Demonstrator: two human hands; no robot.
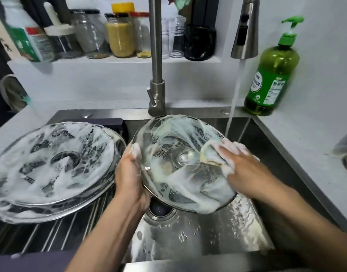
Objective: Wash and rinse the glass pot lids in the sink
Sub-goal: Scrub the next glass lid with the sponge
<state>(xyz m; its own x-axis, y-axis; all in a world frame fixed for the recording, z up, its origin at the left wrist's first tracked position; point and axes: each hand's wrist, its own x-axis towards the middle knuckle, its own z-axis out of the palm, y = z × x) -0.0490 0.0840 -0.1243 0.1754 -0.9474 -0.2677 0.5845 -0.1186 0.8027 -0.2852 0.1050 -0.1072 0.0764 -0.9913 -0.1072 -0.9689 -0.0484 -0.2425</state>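
A soapy glass pot lid (176,185) is tilted over the steel sink (198,236), its underside facing me. My left hand (129,173) grips its left rim, thumb on the glass. My right hand (239,163), covered in foam, presses a yellowish sponge (210,154) against the lid's right side. Larger glass lids (51,165), stacked and coated in suds, lie on the drying rack at the left. Water runs from the pull-down spray head (245,36) into the sink behind the held lid.
The tap column (157,65) rises behind the lid. A green dish-soap bottle (270,75) stands on the right counter. Jars (119,34) and bottles line the shelf at the back. The rack's steel bars (51,232) cover the sink's left half. The drain (159,209) sits under the lid.
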